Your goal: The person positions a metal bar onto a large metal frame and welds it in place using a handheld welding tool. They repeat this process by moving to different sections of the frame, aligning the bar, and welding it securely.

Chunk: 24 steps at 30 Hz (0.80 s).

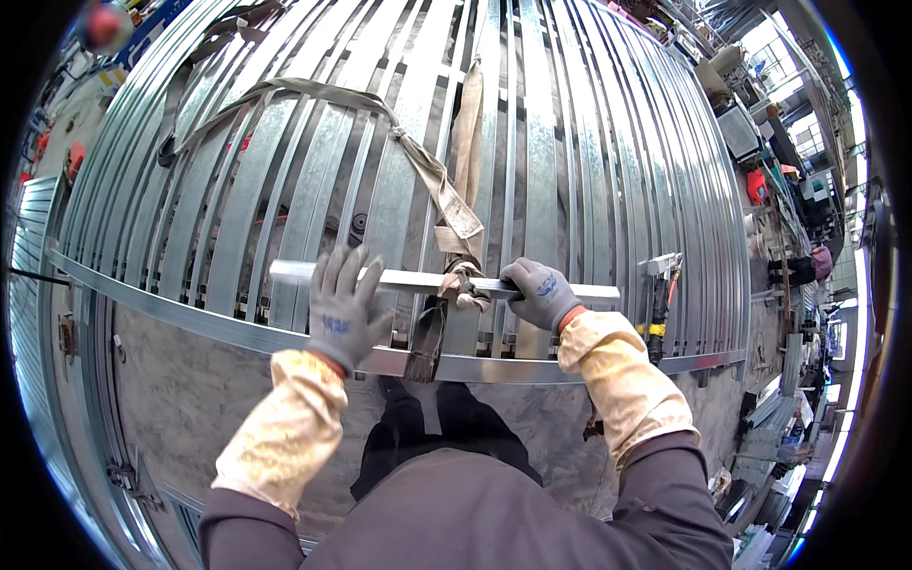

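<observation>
Metal bar [408,280], one, lies crosswise at the knotted strap [442,190] over the near edge of the slatted metal frame [513,370], right hand [543,293] curled around it, left hand [340,309] over its left end, fingers extended; apparently strap-twisting, next calling for a firm left grip.

The single view is taken from the person's head by a wide fisheye camera, the left one of a side-by-side pair. It faces forward and steeply downward. The torso [437,518] enters at the lower edge, closest to the lens. The gloved left hand [340,312] and right hand [544,294] appear near mid-frame, at close range. The slatted metal frame [538,142] recedes toward the upper edge. Windows [771,57] at the upper right lie farther off, tilted. Straight edges bow toward the dark rim.
</observation>
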{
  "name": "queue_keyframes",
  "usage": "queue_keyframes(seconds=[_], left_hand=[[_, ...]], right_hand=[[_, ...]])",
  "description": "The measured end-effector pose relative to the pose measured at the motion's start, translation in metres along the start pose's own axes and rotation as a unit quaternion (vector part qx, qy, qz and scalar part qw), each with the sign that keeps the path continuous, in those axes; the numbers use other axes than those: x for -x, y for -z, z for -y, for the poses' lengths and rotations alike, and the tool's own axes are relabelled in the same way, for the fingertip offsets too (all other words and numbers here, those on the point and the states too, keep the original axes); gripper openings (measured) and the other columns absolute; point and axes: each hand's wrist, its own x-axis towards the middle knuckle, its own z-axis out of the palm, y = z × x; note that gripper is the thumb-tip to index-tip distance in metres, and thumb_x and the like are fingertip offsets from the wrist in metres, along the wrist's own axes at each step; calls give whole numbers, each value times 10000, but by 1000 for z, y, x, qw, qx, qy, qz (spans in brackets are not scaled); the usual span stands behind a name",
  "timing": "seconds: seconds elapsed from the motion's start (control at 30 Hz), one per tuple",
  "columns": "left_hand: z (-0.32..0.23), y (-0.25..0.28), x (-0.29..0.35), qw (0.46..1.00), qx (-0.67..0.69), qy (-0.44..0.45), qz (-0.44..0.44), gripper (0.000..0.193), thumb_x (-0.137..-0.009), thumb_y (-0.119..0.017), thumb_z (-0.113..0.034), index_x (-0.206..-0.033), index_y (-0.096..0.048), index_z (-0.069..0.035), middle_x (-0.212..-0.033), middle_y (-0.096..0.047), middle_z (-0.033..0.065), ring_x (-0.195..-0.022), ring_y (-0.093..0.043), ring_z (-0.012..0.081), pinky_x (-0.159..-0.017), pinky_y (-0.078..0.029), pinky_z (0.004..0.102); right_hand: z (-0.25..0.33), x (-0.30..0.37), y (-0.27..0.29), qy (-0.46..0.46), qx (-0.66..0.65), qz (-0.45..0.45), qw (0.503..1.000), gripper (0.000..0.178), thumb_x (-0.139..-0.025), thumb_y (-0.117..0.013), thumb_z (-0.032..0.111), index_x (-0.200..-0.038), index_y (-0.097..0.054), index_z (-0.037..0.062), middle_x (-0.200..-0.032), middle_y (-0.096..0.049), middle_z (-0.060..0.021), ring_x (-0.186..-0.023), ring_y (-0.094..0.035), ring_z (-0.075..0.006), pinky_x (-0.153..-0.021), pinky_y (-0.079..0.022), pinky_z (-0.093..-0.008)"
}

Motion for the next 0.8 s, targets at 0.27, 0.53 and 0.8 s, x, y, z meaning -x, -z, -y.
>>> queue_keyframes(seconds=[0.27,0.53,0.8], left_hand=[[20,-36,12,968,72,74,228,302,-833,-753,-328,-1019,-619,-131,-981,-706,111,-953,-689,317,-871,-524,445],[-108,-45,53,873,297,354,154,325,-867,-778,-282,-1044,-668,-33,-875,-709,159,-827,-706,327,-759,-537,398],[-145,-76,56,867,376,303,125,432,-881,-738,-245,-1215,-599,-10,-1072,-704,193,-1005,-701,323,-878,-536,394]], right_hand=[[-41,-51,13,134,59,-10,989,342,-757,-764,115,-1070,-629,153,-1021,-661,-44,-1001,-667,-264,-1020,-456,-489],[23,6,-30,-294,-438,-203,825,452,-899,-795,235,-1235,-600,4,-1124,-680,-138,-1062,-653,-191,-910,-534,-341],[79,0,-69,-259,-409,63,873,627,-822,-790,482,-1118,-614,-42,-1006,-696,-253,-1002,-697,-387,-907,-518,-456]])
